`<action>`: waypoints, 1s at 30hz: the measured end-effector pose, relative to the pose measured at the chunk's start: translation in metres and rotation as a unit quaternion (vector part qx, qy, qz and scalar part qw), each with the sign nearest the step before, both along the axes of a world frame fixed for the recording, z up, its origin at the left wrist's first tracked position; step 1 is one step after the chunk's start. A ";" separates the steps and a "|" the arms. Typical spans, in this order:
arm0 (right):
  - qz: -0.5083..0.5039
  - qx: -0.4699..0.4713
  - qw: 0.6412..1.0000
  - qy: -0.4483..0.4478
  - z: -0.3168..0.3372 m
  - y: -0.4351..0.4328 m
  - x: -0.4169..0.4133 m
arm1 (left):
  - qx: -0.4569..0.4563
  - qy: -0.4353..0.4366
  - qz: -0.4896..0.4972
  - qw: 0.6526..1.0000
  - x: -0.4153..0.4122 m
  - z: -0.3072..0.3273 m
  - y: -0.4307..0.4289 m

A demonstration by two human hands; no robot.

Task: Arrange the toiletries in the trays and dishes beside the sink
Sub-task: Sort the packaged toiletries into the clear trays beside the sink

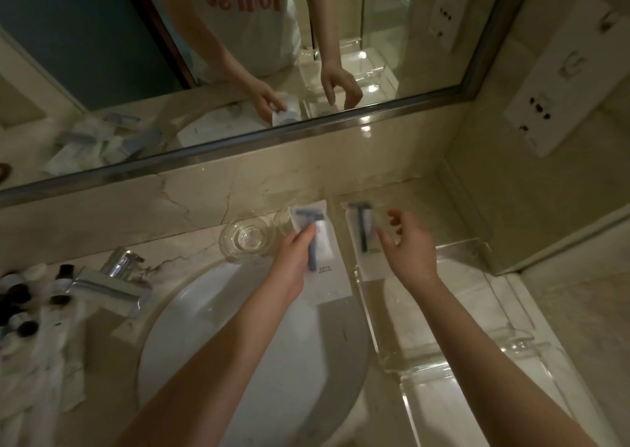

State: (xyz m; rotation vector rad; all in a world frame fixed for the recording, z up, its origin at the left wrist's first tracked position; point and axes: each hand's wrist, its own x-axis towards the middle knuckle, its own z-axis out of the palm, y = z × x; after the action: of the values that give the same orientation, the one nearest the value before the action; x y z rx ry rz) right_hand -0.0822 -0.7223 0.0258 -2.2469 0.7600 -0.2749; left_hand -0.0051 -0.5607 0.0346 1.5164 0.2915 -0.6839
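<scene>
My left hand (294, 259) grips a packaged blue razor (320, 262) in a white wrapper, held over the far rim of the sink. A second packaged razor (364, 231) lies in the far end of a clear acrylic tray (453, 317) to the right of the sink. Just above that packet hovers my right hand (410, 249), fingers spread and holding nothing. A round clear glass dish (248, 238) stands behind the sink, just left of my left hand.
The white sink basin (238, 344) fills the centre, with a chrome tap (112, 283) at its left. Small dark-capped bottles (20, 296) and white packets (44, 371) lie on the left counter. A mirror and a wall with sockets (538, 112) rise behind.
</scene>
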 end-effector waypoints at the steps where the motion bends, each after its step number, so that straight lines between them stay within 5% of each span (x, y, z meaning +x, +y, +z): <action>1: -0.012 0.057 0.998 -0.034 0.005 0.002 -0.005 | -0.009 -0.001 0.009 1.000 0.001 0.004 -0.007; 4: 0.016 0.318 0.946 -0.064 0.016 0.005 -0.019 | -0.049 -0.015 -0.001 0.999 -0.002 0.015 -0.035; 6: 0.050 0.412 0.907 -0.069 0.015 0.005 -0.026 | -0.065 -0.025 -0.024 0.997 -0.008 0.021 -0.053; 10: -0.015 0.393 0.914 -0.096 0.014 -0.016 -0.034 | -0.045 -0.034 -0.078 0.995 -0.019 0.028 -0.086; 12: -0.061 0.366 0.923 -0.102 0.012 -0.032 -0.035 | 0.041 -0.108 -0.121 0.986 -0.017 0.020 -0.090; 15: -0.131 0.335 0.928 -0.095 0.005 -0.058 -0.036 | 0.289 -0.299 -0.229 0.880 -0.011 0.005 -0.075; 17: -0.162 0.313 0.934 -0.059 -0.001 -0.073 -0.038 | 0.366 -0.343 -0.307 0.809 -0.011 -0.007 -0.064; 22: -0.279 0.293 0.914 -0.005 -0.028 -0.092 -0.045 | 0.417 -0.337 -0.400 0.744 -0.017 -0.027 -0.059; 28: -0.360 0.497 0.782 -0.112 -0.035 -0.064 -0.054 | 0.416 -0.389 -0.377 0.731 -0.028 -0.032 -0.080; 30: -0.356 0.524 0.763 -0.127 -0.041 -0.063 -0.049 | 0.405 -0.393 -0.371 0.738 -0.029 -0.031 -0.092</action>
State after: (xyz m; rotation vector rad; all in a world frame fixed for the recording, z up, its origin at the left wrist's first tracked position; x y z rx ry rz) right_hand -0.1316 -0.7852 -0.0150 -0.7812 1.1998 -0.3704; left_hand -0.0341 -0.6528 0.0036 2.6648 -0.8363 -0.4403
